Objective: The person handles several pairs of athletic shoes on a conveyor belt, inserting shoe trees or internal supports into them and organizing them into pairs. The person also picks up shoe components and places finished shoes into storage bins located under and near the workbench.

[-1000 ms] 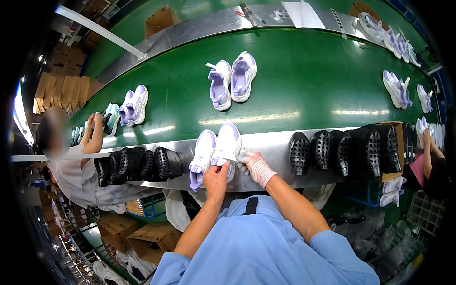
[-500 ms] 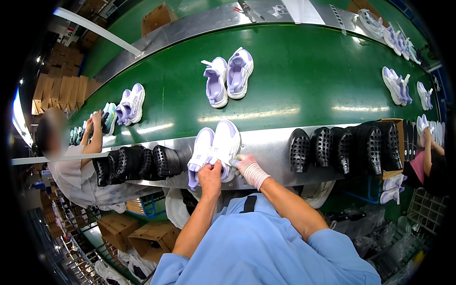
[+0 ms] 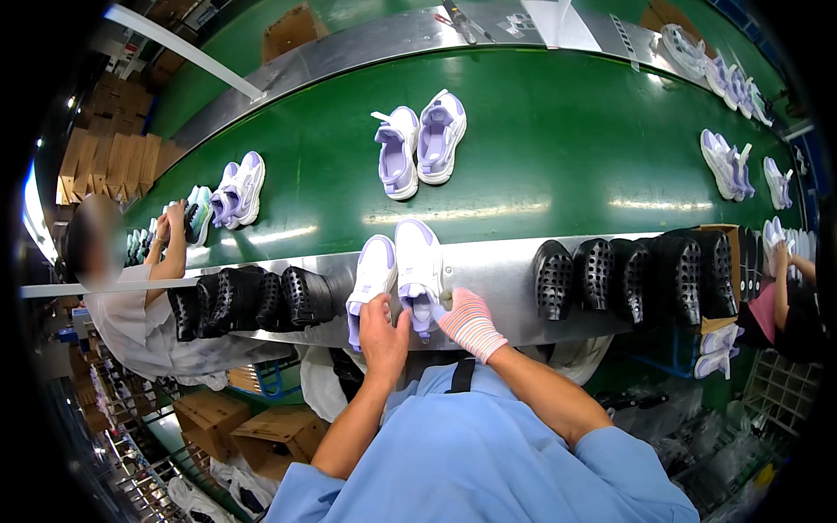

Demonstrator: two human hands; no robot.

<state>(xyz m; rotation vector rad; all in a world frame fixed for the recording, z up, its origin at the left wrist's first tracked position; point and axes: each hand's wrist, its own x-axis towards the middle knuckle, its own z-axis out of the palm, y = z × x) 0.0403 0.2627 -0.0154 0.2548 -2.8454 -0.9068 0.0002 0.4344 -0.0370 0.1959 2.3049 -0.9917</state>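
Note:
Two white-and-lilac sneakers lie side by side on the metal ledge before me, toes pointing away. My left hand (image 3: 381,336) is bare, at the heel end of the left sneaker (image 3: 373,268); its thumb and fingers are apart, with the fingertips by the collar. On my right hand (image 3: 469,322) is a striped glove with grey fingertips. It grips the collar edge of the right sneaker (image 3: 419,254), whose opening faces me. Farther off, a matching pair of sneakers (image 3: 398,157) rests on the green conveyor belt (image 3: 558,148).
Black perforated boot-shaped forms line the ledge, a left group (image 3: 235,296) and a right group (image 3: 593,272). More sneakers (image 3: 240,192) sit on the belt. A co-worker's arm (image 3: 174,248) is at the left, another's (image 3: 782,288) at the right. Cardboard boxes (image 3: 283,433) stand below the ledge.
My left hand has let go of the right sneaker and shifted to the left one's heel. The right sneaker's collar now shows open. My right hand has moved slightly rightward.

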